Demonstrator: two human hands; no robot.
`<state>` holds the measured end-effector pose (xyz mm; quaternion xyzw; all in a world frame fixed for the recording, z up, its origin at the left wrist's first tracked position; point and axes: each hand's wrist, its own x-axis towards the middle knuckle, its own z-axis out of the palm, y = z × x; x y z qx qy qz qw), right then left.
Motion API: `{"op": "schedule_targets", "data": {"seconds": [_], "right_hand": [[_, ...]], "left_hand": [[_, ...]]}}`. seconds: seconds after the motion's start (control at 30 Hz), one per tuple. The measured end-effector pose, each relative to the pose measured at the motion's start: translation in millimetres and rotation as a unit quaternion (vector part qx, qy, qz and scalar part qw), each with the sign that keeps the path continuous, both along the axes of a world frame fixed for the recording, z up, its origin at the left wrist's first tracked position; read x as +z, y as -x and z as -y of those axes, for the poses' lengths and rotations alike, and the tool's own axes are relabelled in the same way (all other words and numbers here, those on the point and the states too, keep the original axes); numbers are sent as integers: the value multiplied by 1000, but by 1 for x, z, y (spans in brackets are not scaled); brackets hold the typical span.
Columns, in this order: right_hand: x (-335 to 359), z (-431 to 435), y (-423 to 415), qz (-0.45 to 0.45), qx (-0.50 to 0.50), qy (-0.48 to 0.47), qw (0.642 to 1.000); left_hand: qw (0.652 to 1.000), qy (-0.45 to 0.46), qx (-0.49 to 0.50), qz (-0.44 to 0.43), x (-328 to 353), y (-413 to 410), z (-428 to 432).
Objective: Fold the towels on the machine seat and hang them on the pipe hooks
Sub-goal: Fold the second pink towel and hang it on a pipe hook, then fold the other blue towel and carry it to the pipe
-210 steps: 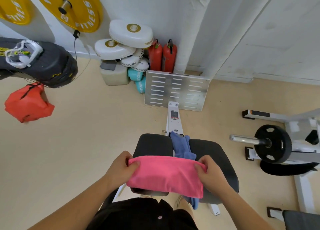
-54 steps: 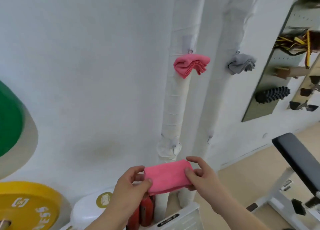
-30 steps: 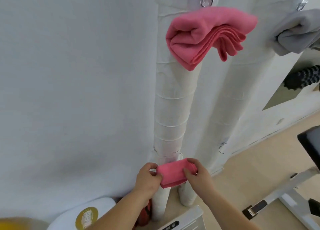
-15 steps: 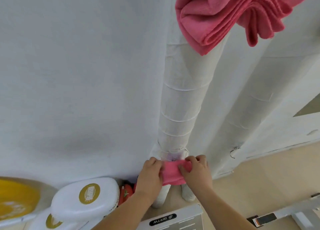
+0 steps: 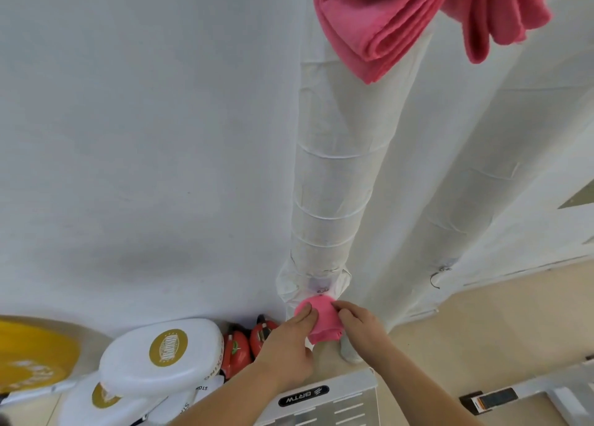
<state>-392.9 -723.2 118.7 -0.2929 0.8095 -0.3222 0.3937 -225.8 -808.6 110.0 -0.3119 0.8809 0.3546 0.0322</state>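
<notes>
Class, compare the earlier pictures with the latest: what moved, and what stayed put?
The folded pink towel went from the machine seat to the lower hook on the left pipe, carried by the left hand and right hand, whose grip persists. The hung pink towel overhead stayed.

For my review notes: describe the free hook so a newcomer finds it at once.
Two white wrapped pipes run down the wall; take the right pipe. Low on it, near the floor, sits a bare metal hook. Unlike the left pipe's hook, where the left hand and right hand hold a folded pink towel, nothing hangs on it.
</notes>
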Motion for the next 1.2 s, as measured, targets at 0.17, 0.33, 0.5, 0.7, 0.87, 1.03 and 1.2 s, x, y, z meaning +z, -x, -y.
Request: {"op": "schedule_targets", "data": {"seconds": [0.17, 0.33, 0.5, 0.7, 0.87, 1.03, 1.2], "right_hand": [[4, -3, -5, 55, 6, -5, 998], [25, -4, -3, 56, 52, -37, 996], [49, -10, -5, -66, 48, -13, 997], [70, -24, -18, -143, 17, 30, 989], [78, -40, -44, -180, -29, 46, 982], [86, -72, -97, -169, -102, 43, 979], [89, -118, -169, -130, -218, 17, 967]], "left_hand": [[998, -61, 20, 17, 4, -1, 5], [998, -22, -25, 50, 28, -2, 9], [999, 46, -6, -27, 40, -11, 16], [995, 43, 27, -81, 58, -33, 24], [995, 27, 34, -93, 64, -51, 24], [993, -38, -7, -113, 69, -79, 13], [986, -81, -95, -113, 83, -117, -13]]}}
